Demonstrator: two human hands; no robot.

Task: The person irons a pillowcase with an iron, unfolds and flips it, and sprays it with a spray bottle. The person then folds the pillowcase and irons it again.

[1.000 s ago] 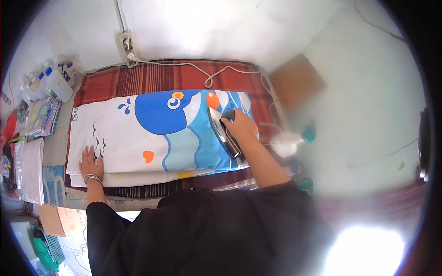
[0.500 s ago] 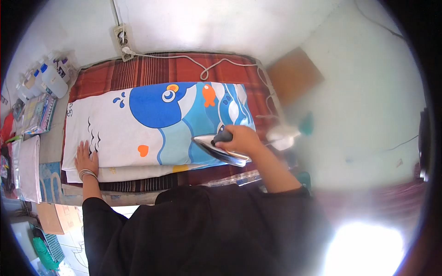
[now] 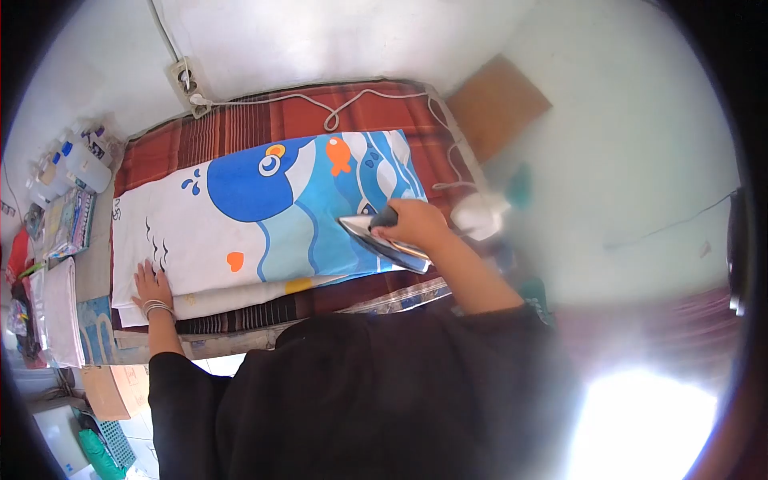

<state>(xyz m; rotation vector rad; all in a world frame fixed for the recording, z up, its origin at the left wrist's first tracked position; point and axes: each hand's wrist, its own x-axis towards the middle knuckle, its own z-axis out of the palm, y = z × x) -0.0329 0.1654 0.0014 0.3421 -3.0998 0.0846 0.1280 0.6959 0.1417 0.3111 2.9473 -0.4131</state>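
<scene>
A folded cloth [image 3: 208, 240] printed with a blue whale, an orange fish and waves lies across the table. My right hand [image 3: 412, 222] is wrapped round the dark handle of an iron [image 3: 376, 242]. The iron rests on the cloth's right part, over the blue waves, with its tip pointing left. My left hand [image 3: 151, 290], with bracelets at the wrist, lies flat with fingers spread on the cloth's lower left corner. Under the cloth is a red and brown striped cover [image 3: 232, 132].
A white cord [image 3: 332, 118] runs along the table's back from a wall socket [image 3: 190, 86]. Plastic bottles [image 3: 84, 166] and stacked packets [image 3: 68, 224] stand at the left edge. A brown board [image 3: 500, 104] is at the back right, a cardboard box [image 3: 116, 392] below left.
The view has shifted and tilted slightly. The iron stays on the cloth's right part, a little farther from my body. My left hand keeps its place on the corner.
</scene>
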